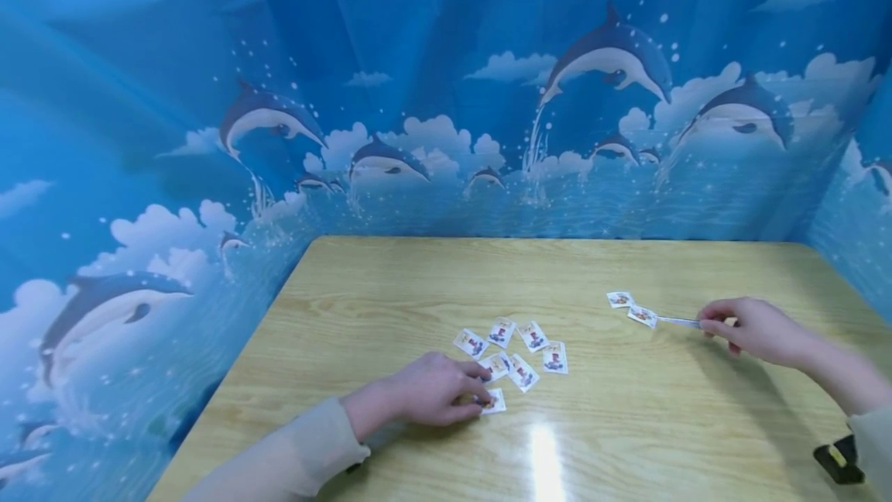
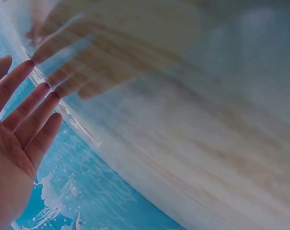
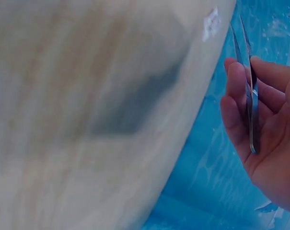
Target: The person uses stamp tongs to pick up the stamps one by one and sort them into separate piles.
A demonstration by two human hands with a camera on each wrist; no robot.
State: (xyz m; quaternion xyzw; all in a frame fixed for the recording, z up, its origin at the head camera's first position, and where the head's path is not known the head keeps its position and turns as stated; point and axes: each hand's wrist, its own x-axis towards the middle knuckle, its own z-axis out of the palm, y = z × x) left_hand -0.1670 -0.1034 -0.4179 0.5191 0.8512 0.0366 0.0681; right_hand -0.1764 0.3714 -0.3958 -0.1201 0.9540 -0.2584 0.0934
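My left hand [image 1: 439, 390] rests palm down on the table, and its fingertips touch small printed paper cards [image 1: 496, 366] that lie loosely grouped around them. Those fingers look fairly straight in the left wrist view, where the hand [image 2: 20, 139] covers no tool. On the right, my other hand [image 1: 756, 331] pinches metal tweezers [image 1: 679, 321] between thumb and fingers. The tweezers' tips reach the edge of a small card [image 1: 642, 316]; whether they grip it cannot be told. Another card [image 1: 619, 300] lies just beyond, touching or nearly so. In the right wrist view the tweezers [image 3: 252, 115] have their tips apart.
A wood-grain table [image 1: 390, 277] lies under both hands. Behind it and along its sides hangs a blue dolphin-print curtain [image 1: 432, 37]. By the right sleeve is a black object [image 1: 839, 459] with a yellow mark. Light glares off the front of the tabletop.
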